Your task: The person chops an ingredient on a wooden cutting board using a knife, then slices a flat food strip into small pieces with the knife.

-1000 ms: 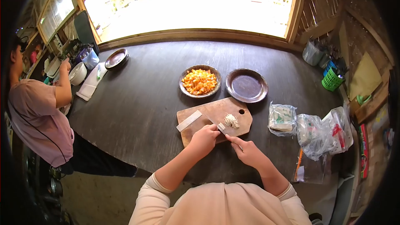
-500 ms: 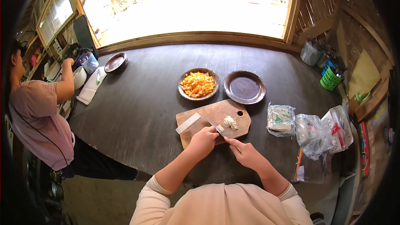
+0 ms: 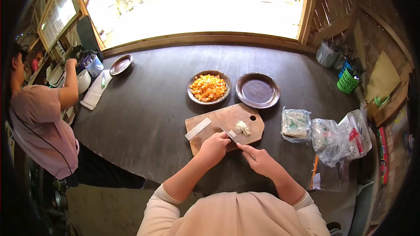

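My right hand [image 3: 255, 157] is closed round the handle of a knife [image 3: 233, 138], whose blade lies over the wooden cutting board [image 3: 208, 137]. Beside the blade, the closed fingers of my left hand [image 3: 214, 147] hold a small white piece of food [image 3: 231, 134] on the board. A small heap of thin white strips [image 3: 242, 128] lies right of the blade, near the board's hole. On the board's left part rests a flat whitish slab [image 3: 198, 129]. Behind the board stand a bowl of orange chopped pieces [image 3: 209, 87] and an empty brown plate [image 3: 258, 90].
Plastic-wrapped packs [image 3: 295, 124] and bags [image 3: 324, 139] lie to the right. A green basket [image 3: 348, 81] stands at the back right. Stacked dark plates [image 3: 122, 66] and a white bowl [image 3: 83, 81] are at the left, where another person [image 3: 41, 122] stands.
The view has shifted slightly. Both hands remain at nearly the same place on the board, with small movements of the knife.
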Demonstrator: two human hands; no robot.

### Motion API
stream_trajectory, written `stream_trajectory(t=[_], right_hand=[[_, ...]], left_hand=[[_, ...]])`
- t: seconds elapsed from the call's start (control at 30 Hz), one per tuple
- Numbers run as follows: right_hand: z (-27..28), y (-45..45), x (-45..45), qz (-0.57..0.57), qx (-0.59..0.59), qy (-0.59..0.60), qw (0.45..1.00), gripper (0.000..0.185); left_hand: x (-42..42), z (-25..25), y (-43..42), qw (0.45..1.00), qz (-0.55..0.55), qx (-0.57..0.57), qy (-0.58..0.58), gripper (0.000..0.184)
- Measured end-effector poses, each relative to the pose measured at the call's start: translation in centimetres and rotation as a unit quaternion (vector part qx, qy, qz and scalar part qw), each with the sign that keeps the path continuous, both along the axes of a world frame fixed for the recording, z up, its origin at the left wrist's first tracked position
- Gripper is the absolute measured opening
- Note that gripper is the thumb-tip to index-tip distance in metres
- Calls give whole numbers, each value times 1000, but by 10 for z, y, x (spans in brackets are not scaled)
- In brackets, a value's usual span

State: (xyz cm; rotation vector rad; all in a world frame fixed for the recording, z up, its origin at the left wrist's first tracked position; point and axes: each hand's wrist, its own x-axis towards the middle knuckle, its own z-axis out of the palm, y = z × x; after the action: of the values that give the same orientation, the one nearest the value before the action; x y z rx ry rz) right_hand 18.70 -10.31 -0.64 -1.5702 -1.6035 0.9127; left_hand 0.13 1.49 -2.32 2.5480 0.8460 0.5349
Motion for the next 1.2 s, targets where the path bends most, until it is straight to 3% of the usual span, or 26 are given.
stream_trajectory(t=[0.13,1.2], right_hand=[[5,-3,2,0,-39,2,999,36],[-2,-1,0,-3,-1,-6,1000,37]], left_hand=[[0,-3,2,1000,-1,7,13,22],[1,-3,2,1000,6,1,-7,21]])
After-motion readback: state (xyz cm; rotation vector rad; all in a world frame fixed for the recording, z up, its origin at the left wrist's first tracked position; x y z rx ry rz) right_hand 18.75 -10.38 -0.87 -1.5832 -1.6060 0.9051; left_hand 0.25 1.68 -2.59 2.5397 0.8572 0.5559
